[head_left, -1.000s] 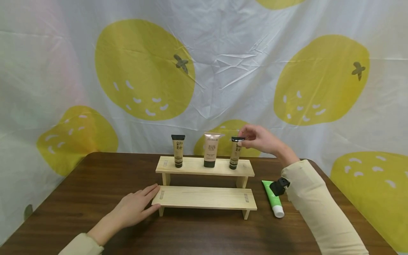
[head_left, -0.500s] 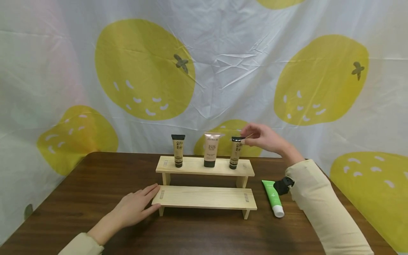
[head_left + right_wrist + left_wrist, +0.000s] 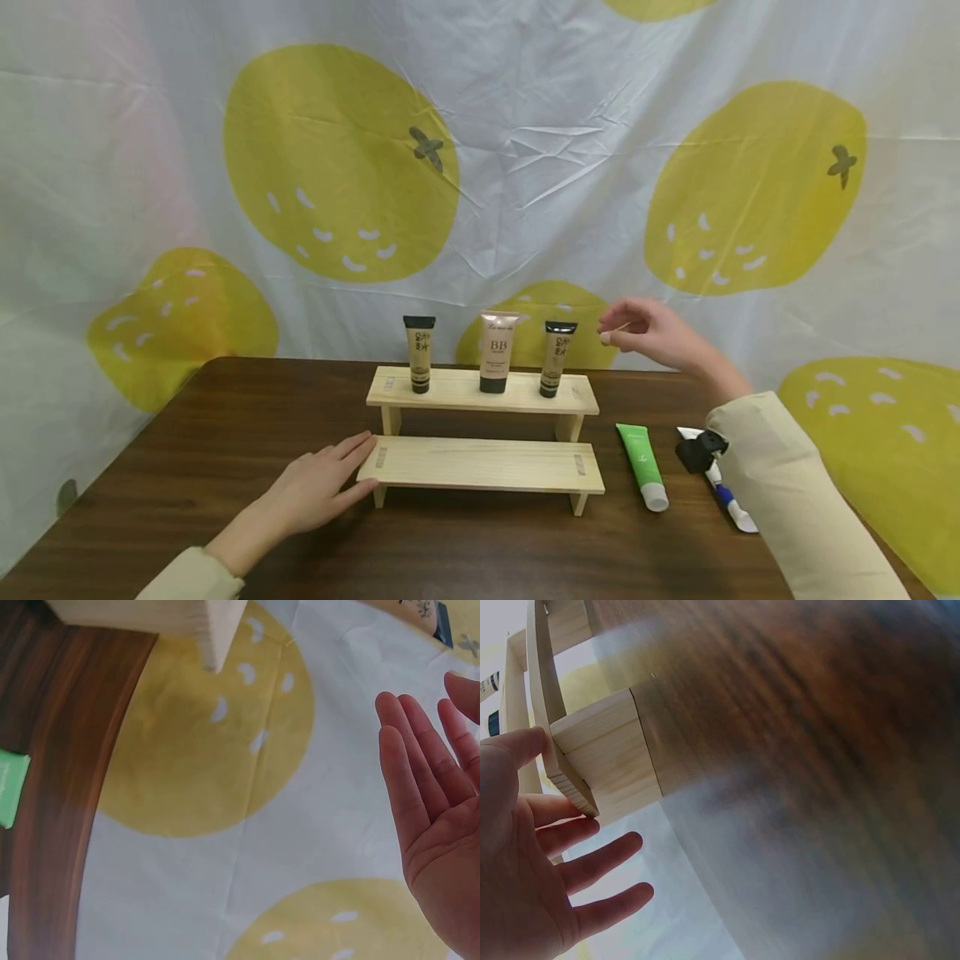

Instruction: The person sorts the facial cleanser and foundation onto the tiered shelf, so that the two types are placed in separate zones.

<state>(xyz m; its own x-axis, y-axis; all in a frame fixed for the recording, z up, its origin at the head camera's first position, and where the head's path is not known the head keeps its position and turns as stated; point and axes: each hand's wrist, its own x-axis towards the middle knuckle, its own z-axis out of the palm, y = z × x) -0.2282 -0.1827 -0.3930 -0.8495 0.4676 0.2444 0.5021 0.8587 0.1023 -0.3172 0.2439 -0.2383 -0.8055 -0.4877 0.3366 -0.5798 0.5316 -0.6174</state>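
A two-step wooden display stand (image 3: pixel 480 464) sits on the brown table. On its upper step, two beige tubes with black ends, the left tube (image 3: pixel 420 354) and the right tube (image 3: pixel 556 358), flank a pink BB cream tube (image 3: pixel 498 352); all three stand upright on their caps. My left hand (image 3: pixel 315 492) touches the left end of the lower step, thumb at the front corner and fingers at the rear one. In the left wrist view its outer fingers are spread and straight. To the right of the right tube, my right hand (image 3: pixel 648 333) hovers apart from it, holding nothing.
A green tube (image 3: pixel 642 467) with a white cap lies on the table (image 3: pixel 315 558) right of the stand. Beyond it lies a white and blue tube (image 3: pixel 724 493), partly hidden by the right wrist's black camera (image 3: pixel 701 452). A lemon-print curtain (image 3: pixel 525 167) hangs behind.
My right hand has let go of the right beige tube and drawn away to the right. The tube stays upright. The white and blue tube has come into view. My left hand has kept still.
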